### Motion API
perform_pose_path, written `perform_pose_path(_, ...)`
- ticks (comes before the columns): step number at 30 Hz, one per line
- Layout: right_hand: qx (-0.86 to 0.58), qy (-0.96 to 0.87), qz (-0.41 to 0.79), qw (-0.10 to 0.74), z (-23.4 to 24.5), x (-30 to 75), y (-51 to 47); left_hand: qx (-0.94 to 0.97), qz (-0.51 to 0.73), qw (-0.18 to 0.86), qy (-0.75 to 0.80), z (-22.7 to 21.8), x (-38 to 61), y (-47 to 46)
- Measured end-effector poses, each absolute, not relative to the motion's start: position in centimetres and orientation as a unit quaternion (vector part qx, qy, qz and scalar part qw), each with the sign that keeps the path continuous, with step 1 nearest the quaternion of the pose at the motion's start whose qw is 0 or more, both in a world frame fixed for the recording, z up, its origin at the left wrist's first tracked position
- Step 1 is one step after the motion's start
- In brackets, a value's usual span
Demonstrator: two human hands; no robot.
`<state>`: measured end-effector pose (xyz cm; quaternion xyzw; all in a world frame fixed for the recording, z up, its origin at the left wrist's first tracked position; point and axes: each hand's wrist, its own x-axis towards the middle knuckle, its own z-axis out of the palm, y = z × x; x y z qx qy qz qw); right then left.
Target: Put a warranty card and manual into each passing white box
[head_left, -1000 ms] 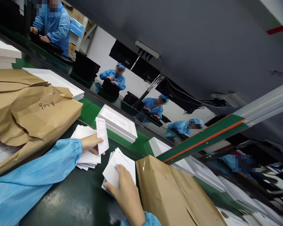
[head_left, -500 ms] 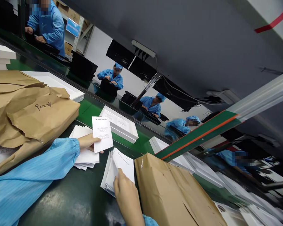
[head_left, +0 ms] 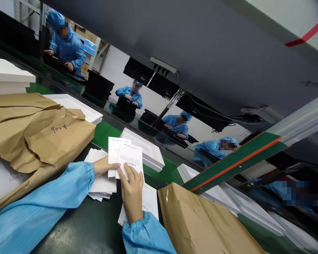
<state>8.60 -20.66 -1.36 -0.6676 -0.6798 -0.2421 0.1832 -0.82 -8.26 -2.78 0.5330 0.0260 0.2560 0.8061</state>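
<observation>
My left hand (head_left: 104,165) pinches a white warranty leaflet (head_left: 112,149) and holds it upright above a pile of white leaflets (head_left: 100,183). My right hand (head_left: 131,192) grips a white booklet printed MANUAL (head_left: 131,158) and holds it against the front of the warranty leaflet. Under my right wrist lies a second stack of white manuals (head_left: 150,203) on the dark worktop (head_left: 76,229). Both arms wear blue sleeves.
Brown paper packages lie at the left (head_left: 42,134) and at the right (head_left: 201,225). White box trays (head_left: 153,155) ride a green conveyor (head_left: 106,128) beyond the leaflets. Several people in blue coats work on the far side (head_left: 129,93).
My right hand lifted a manual off its stack and brought it up against the warranty leaflet in my left hand. The view shifted slightly.
</observation>
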Motion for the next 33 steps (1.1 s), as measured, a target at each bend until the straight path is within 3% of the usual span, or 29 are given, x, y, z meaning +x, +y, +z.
perform_pose_path(4,-0.653,-0.7,-0.175,0.229,-2.1,9.6,-20.6,0.57,0.281,0.771,0.043,-3.0,-0.6,-8.0)
perform_pose_path(7,-0.668,-0.606,-0.121,0.414,-1.5,11.8,-21.0,0.611,0.288,0.735,0.063,-3.0,-0.5,-8.0)
perform_pose_path(10,-0.665,-0.452,0.095,0.586,-1.1,13.4,-21.4,0.638,0.281,0.714,0.073,-2.9,-0.6,-8.1)
perform_pose_path(12,-0.635,-0.408,0.289,0.589,-1.2,13.6,-21.6,0.645,0.273,0.71,0.074,-2.8,-0.6,-8.1)
perform_pose_path(14,-0.613,-0.398,0.393,0.557,-1.6,13.3,-21.8,0.65,0.266,0.708,0.073,-2.8,-0.7,-8.2)
perform_pose_path(33,-0.55,-0.352,0.426,0.626,-1.8,12.2,-21.7,0.718,0.239,0.646,0.1,-2.8,-0.9,-8.4)
